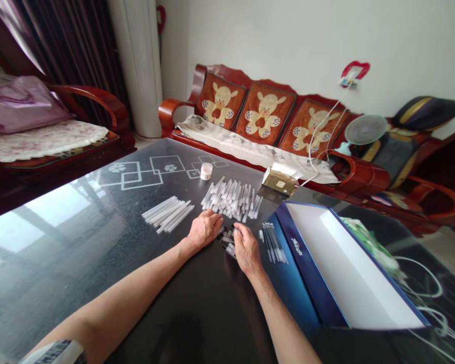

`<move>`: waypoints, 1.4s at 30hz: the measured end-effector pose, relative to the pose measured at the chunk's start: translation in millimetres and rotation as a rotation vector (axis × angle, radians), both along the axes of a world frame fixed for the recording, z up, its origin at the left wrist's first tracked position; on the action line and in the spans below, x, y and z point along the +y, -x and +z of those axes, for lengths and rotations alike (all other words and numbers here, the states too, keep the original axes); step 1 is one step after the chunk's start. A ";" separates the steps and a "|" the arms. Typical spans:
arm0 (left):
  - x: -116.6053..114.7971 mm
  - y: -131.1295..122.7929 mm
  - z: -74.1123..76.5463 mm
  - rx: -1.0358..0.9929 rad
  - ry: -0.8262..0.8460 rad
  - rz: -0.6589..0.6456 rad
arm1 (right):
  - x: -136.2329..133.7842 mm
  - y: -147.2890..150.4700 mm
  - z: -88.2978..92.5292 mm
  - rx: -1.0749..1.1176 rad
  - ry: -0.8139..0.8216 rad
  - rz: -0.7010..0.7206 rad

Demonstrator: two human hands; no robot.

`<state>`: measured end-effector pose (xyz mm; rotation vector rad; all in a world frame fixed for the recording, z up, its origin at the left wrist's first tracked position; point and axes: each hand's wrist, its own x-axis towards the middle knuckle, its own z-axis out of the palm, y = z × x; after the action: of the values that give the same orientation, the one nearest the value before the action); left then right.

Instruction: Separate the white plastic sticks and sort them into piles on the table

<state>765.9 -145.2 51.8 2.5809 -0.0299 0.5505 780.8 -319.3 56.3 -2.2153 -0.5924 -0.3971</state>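
Observation:
My left hand [205, 227] rests knuckles-up on the dark glass table [98, 242], fingers curled beside a heap of small dark and grey pen parts [227, 238]. My right hand [246, 247] lies just right of that heap, fingers bent down onto the parts; what they pinch is hidden. Beyond the hands lies a pile of clear capped pen barrels [232, 198]. A bundle of plain white tubes [167, 213] lies to the left, and a small row of thin refills [275, 241] to the right.
An open blue box with a white inside [345, 273] sits at the right of the table. A small pink-white jar [206, 171] and a tan carton [279, 181] stand farther back. White cables [420, 293] trail at far right. Wooden sofas surround the table.

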 end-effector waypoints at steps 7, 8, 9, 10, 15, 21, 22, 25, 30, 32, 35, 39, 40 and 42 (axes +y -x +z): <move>2.4 -1.5 0.4 -0.011 0.035 -0.001 | -23.6 -91.8 20.5 0.150 0.388 -0.394; 2.3 -1.6 0.4 -0.009 0.035 -0.001 | -26.5 -103.5 20.9 0.187 0.420 -0.408; 2.2 -1.7 0.4 -0.008 0.035 0.000 | -28.7 -113.1 20.6 0.214 0.443 -0.425; 2.2 -1.9 0.5 -0.006 0.035 -0.001 | -30.1 -120.8 20.0 0.242 0.464 -0.439; 1.6 -2.5 1.9 0.010 0.016 0.001 | -31.6 -142.0 17.4 0.342 0.541 -0.475; 0.4 -2.7 3.7 0.062 -0.016 0.021 | -28.3 -157.1 20.6 0.423 0.595 -0.521; 0.3 -2.7 4.0 0.069 -0.020 0.022 | -27.4 -158.0 21.1 0.425 0.596 -0.529; 0.0 -3.0 5.0 0.074 -0.033 0.023 | -25.5 -157.7 21.8 0.419 0.585 -0.543; -0.1 -3.4 5.9 0.076 -0.049 0.023 | -24.7 -153.6 22.8 0.408 0.531 -0.533; -0.1 -3.4 5.5 0.072 -0.050 0.023 | -25.7 -152.0 25.6 0.400 0.501 -0.530; 0.1 -3.4 4.7 0.059 -0.041 0.016 | -30.0 -145.1 34.5 0.376 0.460 -0.530; 0.5 -3.5 4.6 0.045 -0.021 0.010 | -34.3 -112.7 44.3 0.283 0.172 -0.482; 0.6 -3.5 4.6 0.042 -0.017 0.010 | -33.4 -99.9 43.7 0.272 -0.018 -0.419; 0.8 -3.5 4.4 0.037 -0.009 0.008 | -28.1 -71.7 38.0 0.358 -0.342 -0.269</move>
<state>769.4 -144.4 56.2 2.6005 -0.0093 0.5063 852.5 -347.5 94.2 -1.9694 -0.0290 -0.2087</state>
